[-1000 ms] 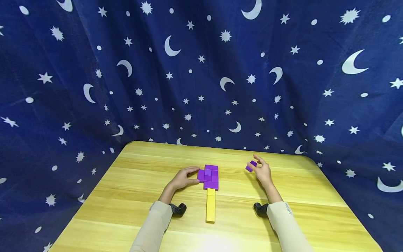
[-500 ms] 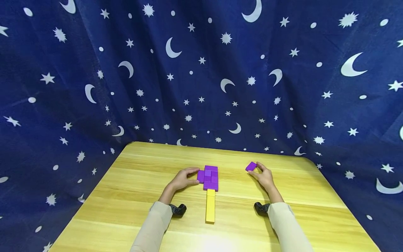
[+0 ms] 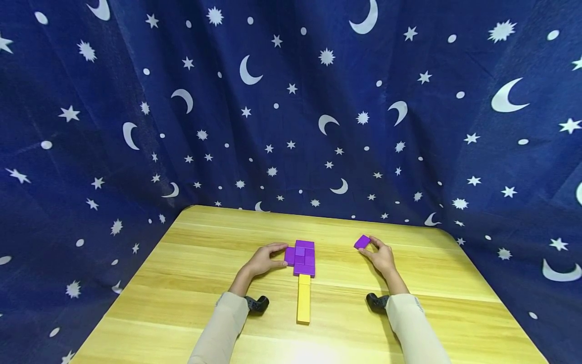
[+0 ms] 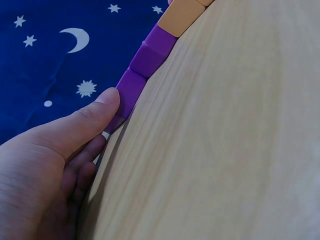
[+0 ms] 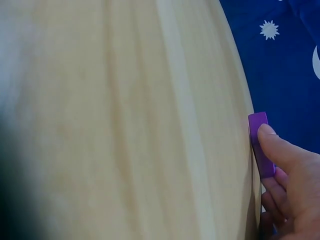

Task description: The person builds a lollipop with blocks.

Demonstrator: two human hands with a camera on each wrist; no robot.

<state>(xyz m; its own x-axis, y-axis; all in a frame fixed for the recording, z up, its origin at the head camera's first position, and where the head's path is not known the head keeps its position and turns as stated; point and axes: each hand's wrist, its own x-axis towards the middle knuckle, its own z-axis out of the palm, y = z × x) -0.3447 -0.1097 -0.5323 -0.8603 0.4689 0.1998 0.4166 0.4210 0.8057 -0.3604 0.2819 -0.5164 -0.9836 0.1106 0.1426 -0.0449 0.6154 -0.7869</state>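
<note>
Thumb and fingers of my left hand (image 3: 262, 259) hold opposite edges of a purple block (image 3: 289, 257) on the left side of a flat purple block cluster (image 3: 304, 270). The left wrist view shows the thumb against this block's near side. Below the cluster, a yellow block strip (image 3: 303, 303) runs toward me. To the right, apart from the cluster, my right hand (image 3: 383, 258) pinches a separate purple block (image 3: 362, 242), its broad face up and set at a slant. In the right wrist view this block (image 5: 261, 150) stands low at the wooden surface, thumb on its near side.
The wooden table (image 3: 204, 323) reaches back to a dark blue curtain (image 3: 291, 101) with white moons and stars. Black wrist devices (image 3: 257, 304) sit below both hands, one at each sleeve cuff.
My right hand has come down slightly and its raised index finger now meets the block's edge. The block has turned broad face up. The left hand and the cluster stay put.
</note>
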